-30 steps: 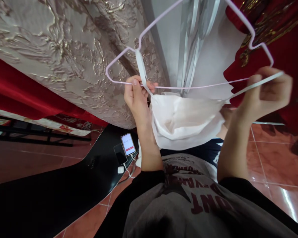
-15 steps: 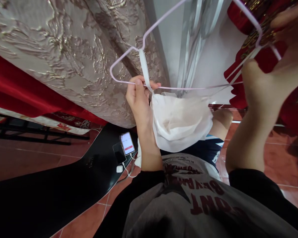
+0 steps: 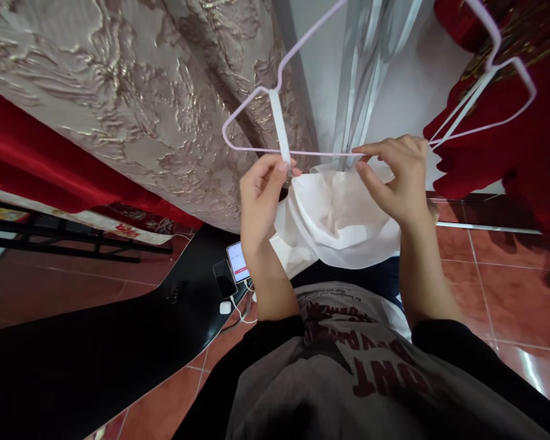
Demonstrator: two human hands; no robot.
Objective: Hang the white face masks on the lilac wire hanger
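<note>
A pale pink hanger [image 3: 247,149] spans the space in front of me, its top cut off by the frame. White straps hang from its left and right notches, joined to a sheer white garment [image 3: 321,226] below. My left hand [image 3: 263,198] is closed, pinching the left strap [image 3: 278,122] between thumb and fingertips, just under the hanger's bottom bar. My right hand [image 3: 401,174] is at the middle of that bar, above the garment. Its index finger reaches to the bar, with the thumb a little apart below. The right strap [image 3: 467,107] is looped over the right notch.
Embossed beige-gold fabric [image 3: 132,110] hangs at the left, red fabric [image 3: 508,140] at the right. A black bench-like surface [image 3: 96,348] holds two phones, a lit one [image 3: 238,260] and a dark one [image 3: 224,278], with a white charger [image 3: 225,307]. Red tiles cover the floor.
My right hand has come left and down from the hanger's right end to the middle of its bottom bar. My left hand stays at the left strap; the hanger has shifted slightly right.
</note>
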